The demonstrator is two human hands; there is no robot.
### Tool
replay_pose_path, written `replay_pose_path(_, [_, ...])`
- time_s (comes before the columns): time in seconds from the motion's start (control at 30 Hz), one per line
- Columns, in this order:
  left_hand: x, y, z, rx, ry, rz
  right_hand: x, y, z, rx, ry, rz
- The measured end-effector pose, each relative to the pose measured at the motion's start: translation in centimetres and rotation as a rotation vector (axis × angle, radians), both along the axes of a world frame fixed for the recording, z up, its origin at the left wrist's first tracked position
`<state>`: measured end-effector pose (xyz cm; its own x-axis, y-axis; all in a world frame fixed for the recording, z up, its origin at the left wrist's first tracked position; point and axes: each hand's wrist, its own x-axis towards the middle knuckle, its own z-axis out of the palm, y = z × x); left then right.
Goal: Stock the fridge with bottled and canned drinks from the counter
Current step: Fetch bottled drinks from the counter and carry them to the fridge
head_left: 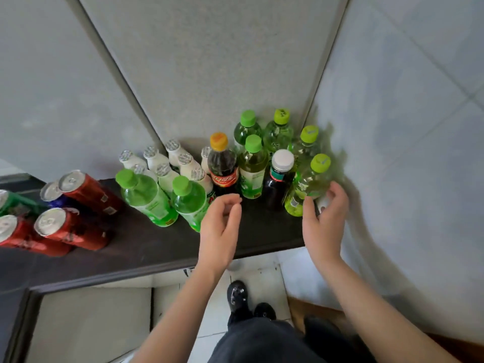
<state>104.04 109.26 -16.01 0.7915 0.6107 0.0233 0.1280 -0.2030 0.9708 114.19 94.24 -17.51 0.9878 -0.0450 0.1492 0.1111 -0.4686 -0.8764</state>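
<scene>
Drinks crowd the dark counter (162,244). Several green-capped bottles stand at the back right, with a cola bottle (223,166) under an orange cap and a dark bottle with a white cap (279,179) among them. My right hand (323,221) is open, its fingers curled close around the nearest lime-capped bottle (310,184) without a firm grip. My left hand (221,226) hovers open just in front of the cola bottle and beside a green bottle (190,199). Small white bottles (167,166) stand behind. Red cans (70,226) sit at the left.
The counter ends in a corner, with a grey wall (406,127) right beside the right-hand bottles and a panel behind. A blue can (53,195) and a green can (7,203) sit among the red ones. Below the counter edge I see my legs and dark shoes (238,297).
</scene>
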Motion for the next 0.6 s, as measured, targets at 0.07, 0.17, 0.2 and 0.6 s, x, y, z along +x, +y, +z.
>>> replay_pose_path(0.07, [2.7, 0.3, 0.8, 0.075, -0.037, -0.077, 1.0, 0.4, 0.8, -0.047, -0.057, -0.004])
replay_pose_path(0.17, [6.3, 0.2, 1.6, 0.255, -0.072, -0.194, 2.2, 0.5, 1.9, -0.099, -0.143, 0.024])
replay_pose_path(0.2, [7.3, 0.1, 1.7, 0.312, -0.085, -0.231, 2.7, 0.6, 2.2, -0.105, -0.156, 0.042])
replay_pose_path(0.6, [10.3, -0.5, 1.3, 0.386, -0.079, -0.356, 4.3, 0.1, 2.3, -0.193, -0.235, 0.146])
